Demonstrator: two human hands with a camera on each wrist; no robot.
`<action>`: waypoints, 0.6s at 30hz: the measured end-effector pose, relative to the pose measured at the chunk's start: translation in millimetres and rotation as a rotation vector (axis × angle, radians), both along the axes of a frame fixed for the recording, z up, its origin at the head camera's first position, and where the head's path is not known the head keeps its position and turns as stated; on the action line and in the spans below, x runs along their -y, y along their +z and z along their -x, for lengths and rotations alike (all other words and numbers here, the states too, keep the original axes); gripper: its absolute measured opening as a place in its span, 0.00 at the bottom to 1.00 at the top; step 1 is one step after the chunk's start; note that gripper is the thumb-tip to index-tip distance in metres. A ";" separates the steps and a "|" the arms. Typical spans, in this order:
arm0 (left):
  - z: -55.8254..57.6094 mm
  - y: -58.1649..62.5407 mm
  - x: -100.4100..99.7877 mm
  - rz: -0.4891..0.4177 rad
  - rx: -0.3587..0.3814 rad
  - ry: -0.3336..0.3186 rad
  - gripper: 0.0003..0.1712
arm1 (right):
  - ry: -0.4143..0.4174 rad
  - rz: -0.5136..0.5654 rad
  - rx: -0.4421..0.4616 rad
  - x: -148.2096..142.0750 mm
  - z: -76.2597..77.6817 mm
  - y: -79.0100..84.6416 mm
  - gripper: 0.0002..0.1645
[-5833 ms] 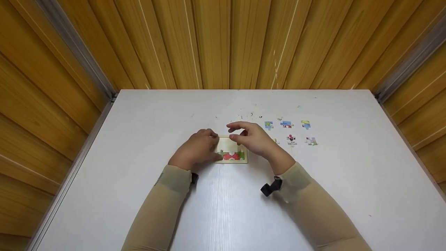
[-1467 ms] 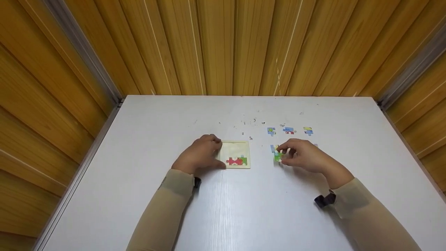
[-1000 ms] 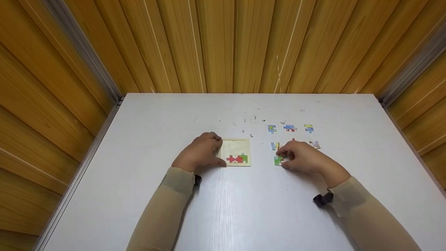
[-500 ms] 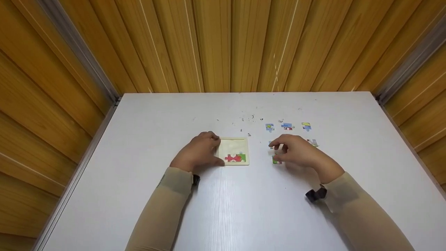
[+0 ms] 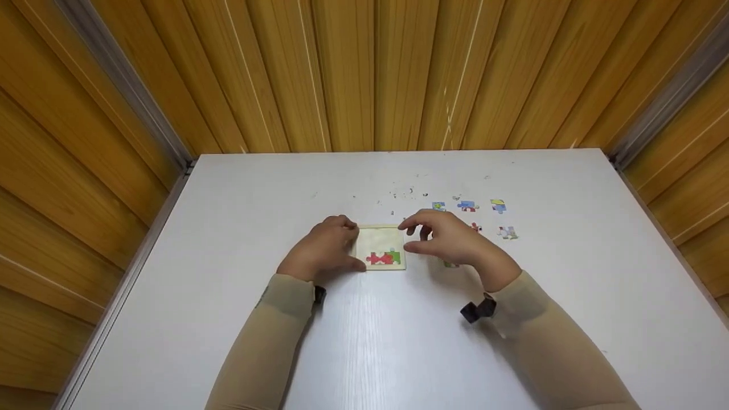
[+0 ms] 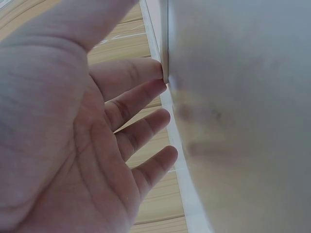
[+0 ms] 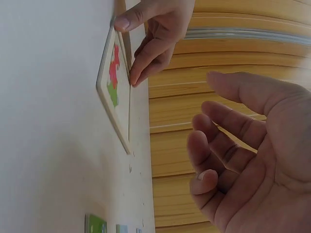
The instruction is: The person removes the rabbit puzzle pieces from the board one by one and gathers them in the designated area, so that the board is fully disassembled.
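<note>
A small wooden puzzle tray (image 5: 381, 238) lies on the white table. Red pieces (image 5: 379, 259) and a green one (image 5: 394, 257) sit along its near side; the near-left corner inside is bare. My left hand (image 5: 322, 247) grips the tray's left side, thumb at the near corner and fingers at the far one. In the right wrist view my right hand (image 7: 248, 165) is empty, its fingers loosely bent, apart from the tray. The head view puts its fingertips by the tray's right edge. Partly behind that hand, a loose green puzzle piece (image 5: 451, 264) lies on the table.
Several loose puzzle pieces lie right of the tray, among them a blue one (image 5: 468, 205), a yellow-and-blue one (image 5: 498, 206) and a pale one (image 5: 507, 232). Small dark crumbs (image 5: 411, 191) dot the table behind the tray. Wood-patterned walls (image 5: 347, 74) enclose the table.
The green piece from the tray's near-left corner now lies on the table to the right. My right hand released it and moved left to the tray; my left hand stayed in place.
</note>
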State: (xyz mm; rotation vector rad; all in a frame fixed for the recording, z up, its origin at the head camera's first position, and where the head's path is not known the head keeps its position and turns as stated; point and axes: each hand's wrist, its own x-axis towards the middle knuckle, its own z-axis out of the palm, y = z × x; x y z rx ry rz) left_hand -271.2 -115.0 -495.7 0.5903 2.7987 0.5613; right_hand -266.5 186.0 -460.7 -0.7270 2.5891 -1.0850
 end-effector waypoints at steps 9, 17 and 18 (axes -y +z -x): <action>-1.0 0.0 -1.2 0.008 -0.002 -0.005 0.44 | -0.043 0.147 0.049 41.4 -7.0 1.5 0.24; -0.7 0.4 1.5 0.031 -0.030 -0.034 0.45 | -0.067 0.234 0.168 63.1 -11.3 -18.5 0.28; -0.5 0.7 2.1 0.036 -0.034 -0.037 0.46 | -0.069 0.244 0.180 64.6 -11.0 -21.9 0.29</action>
